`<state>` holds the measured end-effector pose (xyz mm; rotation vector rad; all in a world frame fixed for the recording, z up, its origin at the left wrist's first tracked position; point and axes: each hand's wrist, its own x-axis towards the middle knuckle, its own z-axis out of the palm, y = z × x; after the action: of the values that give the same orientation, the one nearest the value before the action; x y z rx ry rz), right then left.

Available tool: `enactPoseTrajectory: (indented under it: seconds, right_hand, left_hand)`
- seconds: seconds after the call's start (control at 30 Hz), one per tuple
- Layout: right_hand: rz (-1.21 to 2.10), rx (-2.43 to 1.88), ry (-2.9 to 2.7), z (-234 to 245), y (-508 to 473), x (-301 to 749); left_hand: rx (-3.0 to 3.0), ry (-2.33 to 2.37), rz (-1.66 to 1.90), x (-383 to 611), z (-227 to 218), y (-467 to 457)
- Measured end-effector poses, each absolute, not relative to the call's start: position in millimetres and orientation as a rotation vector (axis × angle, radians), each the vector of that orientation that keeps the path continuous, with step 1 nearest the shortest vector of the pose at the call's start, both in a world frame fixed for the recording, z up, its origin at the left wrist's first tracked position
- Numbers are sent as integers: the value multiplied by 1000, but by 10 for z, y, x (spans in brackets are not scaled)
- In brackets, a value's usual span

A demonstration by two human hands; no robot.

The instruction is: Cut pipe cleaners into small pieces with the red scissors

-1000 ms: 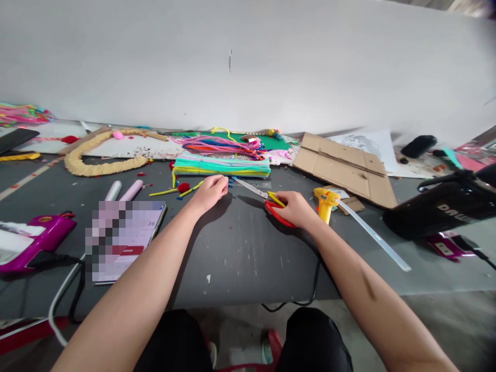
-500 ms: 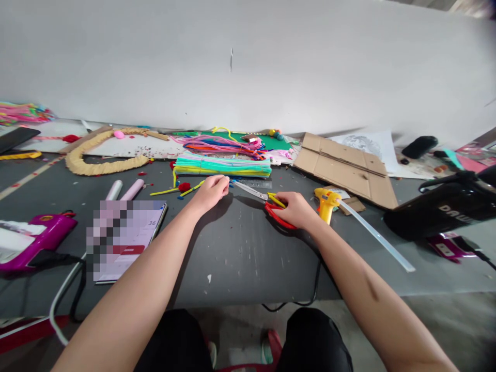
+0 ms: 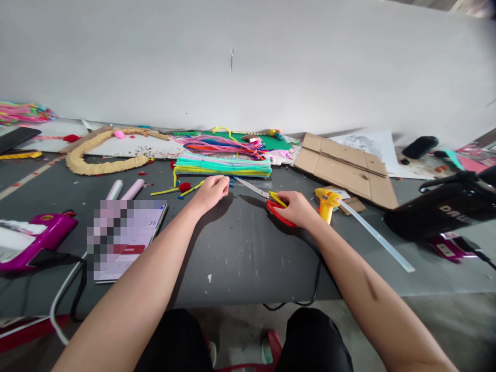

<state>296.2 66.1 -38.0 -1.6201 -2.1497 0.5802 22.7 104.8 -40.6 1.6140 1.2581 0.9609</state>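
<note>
My left hand is closed in a pinch above the table; what lies between its fingertips is too small to make out, though a bit of blue shows beside them. In my right hand is a pair of scissors with red handles, its blades pointing left toward my left fingertips. A yellow strip lies along the handle, and I cannot tell whether it belongs to the scissors. Just behind both hands rests a bundle of turquoise and yellow pipe cleaners. Loose yellow pipe cleaners and a red pompom lie left of my left hand.
To the right are a yellow glue gun with a long glue stick, folded cardboard and a black bottle. On the left lie a phone, a purple power strip and a tan curved wrapped ring.
The scissors have shifted slightly right, and their tips stand a little farther from my left fingertips. My left hand has stayed nearly still.
</note>
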Motion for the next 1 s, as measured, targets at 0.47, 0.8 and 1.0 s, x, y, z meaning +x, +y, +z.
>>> enactPoseTrajectory:
  seconds: [0.47, 0.8, 1.0]
  right_hand:
    - [590, -1626, -2188, -333, 637, 2936]
    - [589, -1594, -2201, -365, 666, 2961]
    - [608, -1623, -2126, -338, 638, 2957]
  left_hand:
    - [1604, 1243, 962, 227, -419, 1050]
    - [1608, 1228, 962, 229, -418, 1054]
    - [1626, 1254, 960, 227, -406, 1047]
